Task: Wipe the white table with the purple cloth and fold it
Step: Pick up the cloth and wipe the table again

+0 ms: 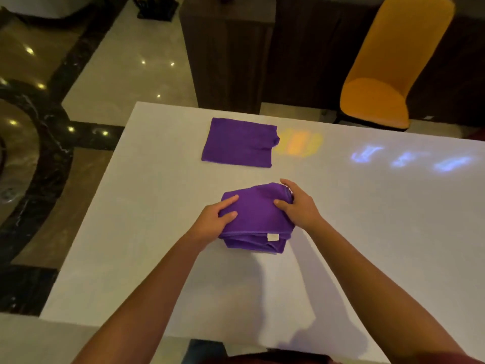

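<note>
A purple cloth point(256, 219) lies folded into a thick bundle in the middle of the white table point(380, 219), a small white label showing on its near edge. My left hand point(215, 219) grips the bundle's left side, thumb on top. On the right side, my right hand point(296, 203) clasps the cloth with fingers curled over its far corner. Farther back a second purple cloth point(238, 143) rests flat, folded into a neat square, untouched.
An orange chair point(380, 82) stands beyond the table's far right edge. A dark wooden cabinet point(228, 53) sits behind the table's far edge. Glossy marble floor point(126, 69) lies to the left. Coloured light reflections fall on the tabletop at the right.
</note>
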### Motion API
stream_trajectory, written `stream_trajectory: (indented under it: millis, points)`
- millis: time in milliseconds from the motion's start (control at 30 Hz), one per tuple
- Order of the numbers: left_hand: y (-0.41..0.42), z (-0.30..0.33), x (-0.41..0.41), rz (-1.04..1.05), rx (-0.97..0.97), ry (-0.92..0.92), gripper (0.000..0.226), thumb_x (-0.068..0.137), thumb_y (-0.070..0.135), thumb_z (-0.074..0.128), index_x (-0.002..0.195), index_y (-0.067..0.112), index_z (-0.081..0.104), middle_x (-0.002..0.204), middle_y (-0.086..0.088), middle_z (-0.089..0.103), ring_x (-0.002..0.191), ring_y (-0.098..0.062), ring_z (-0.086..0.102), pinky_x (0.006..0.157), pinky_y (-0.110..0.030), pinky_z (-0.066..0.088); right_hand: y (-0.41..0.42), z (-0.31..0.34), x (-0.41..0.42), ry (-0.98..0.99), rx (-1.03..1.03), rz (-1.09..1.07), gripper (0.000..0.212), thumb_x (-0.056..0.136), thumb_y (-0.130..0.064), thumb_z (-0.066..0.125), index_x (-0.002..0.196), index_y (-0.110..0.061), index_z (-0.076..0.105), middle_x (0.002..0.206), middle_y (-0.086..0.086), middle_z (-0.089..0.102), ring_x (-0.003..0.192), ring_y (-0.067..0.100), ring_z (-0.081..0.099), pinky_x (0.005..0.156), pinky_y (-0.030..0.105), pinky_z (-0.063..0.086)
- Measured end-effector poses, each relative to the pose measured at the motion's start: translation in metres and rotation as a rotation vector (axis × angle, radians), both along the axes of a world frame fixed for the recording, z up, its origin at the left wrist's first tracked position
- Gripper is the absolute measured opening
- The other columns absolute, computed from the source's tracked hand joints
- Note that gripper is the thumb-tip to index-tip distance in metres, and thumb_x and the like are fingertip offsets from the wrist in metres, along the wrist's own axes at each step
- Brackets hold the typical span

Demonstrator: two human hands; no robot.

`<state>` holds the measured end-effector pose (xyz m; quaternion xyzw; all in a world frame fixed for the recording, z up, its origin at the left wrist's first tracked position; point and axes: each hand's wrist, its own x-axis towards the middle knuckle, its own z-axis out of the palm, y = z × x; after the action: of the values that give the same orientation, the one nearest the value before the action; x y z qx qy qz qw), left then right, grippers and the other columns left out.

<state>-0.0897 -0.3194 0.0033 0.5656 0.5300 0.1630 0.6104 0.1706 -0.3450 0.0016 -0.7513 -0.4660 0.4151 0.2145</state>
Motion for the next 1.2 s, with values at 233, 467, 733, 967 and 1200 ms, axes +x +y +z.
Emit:
stream_trajectory:
  millis: [233, 467, 733, 967, 1200]
  points:
    - [-0.072, -0.037, 0.024, 0.448, 0.223, 0.484, 0.040, 0.096, 0.017, 0.067, 0.135, 0.015, 0.065, 0.137, -0.007, 0.065, 0.123, -0.026, 0.060, 0.109, -0.037, 0.043, 0.006, -0.026, 0.064, -0.510, 0.139, 0.035, 0.064, 0.100, -0.040, 0.060, 0.157, -0.017, 0.040, 0.148, 0.015, 0.056, 0.133, 0.038, 0.053, 0.109, 0.052, 0.044]
    - [-0.177, -0.080, -0.018, 0.423, 0.169, 1.064, 0.059, 0.103, 0.038, 0.052, 0.154, 0.013, 0.040, 0.167, -0.018, 0.026, 0.155, -0.041, 0.015, 0.122, -0.062, 0.019, -0.002, -0.064, -0.033, -0.563, 0.063, 0.478, 0.072, 0.102, -0.054, 0.040, 0.161, -0.014, 0.033, 0.170, 0.017, 0.026, 0.157, 0.040, 0.020, 0.128, 0.058, 0.014]
    - [-0.177, -0.121, -0.005, 0.568, 0.223, 1.173, 0.068, 0.103, 0.056, 0.023, 0.160, 0.018, 0.028, 0.171, -0.012, 0.017, 0.158, -0.035, 0.007, 0.126, -0.059, 0.002, 0.051, -0.092, -0.108, -0.693, 0.250, 0.702, 0.081, 0.102, -0.062, 0.024, 0.165, -0.012, 0.020, 0.173, 0.019, 0.015, 0.161, 0.040, 0.007, 0.129, 0.059, 0.000]
    - [-0.183, -0.126, -0.005, 0.630, 0.289, 1.198, 0.064, 0.104, 0.051, 0.020, 0.159, 0.019, 0.031, 0.170, -0.011, 0.022, 0.158, -0.034, 0.012, 0.126, -0.059, 0.007, -0.090, -0.102, -0.041, -0.581, 0.439, 1.046, 0.076, 0.103, -0.063, 0.029, 0.164, -0.017, 0.026, 0.172, 0.012, 0.024, 0.161, 0.033, 0.011, 0.130, 0.055, 0.004]
    - [-0.185, -0.132, -0.003, 0.672, 0.339, 1.196, 0.066, 0.106, 0.056, 0.017, 0.158, 0.018, 0.032, 0.169, -0.012, 0.024, 0.157, -0.036, 0.014, 0.125, -0.059, 0.007, -0.064, -0.097, 0.121, -0.754, 0.319, 0.953, 0.079, 0.100, -0.059, 0.027, 0.163, -0.011, 0.029, 0.171, 0.015, 0.027, 0.160, 0.035, 0.018, 0.129, 0.056, 0.010]
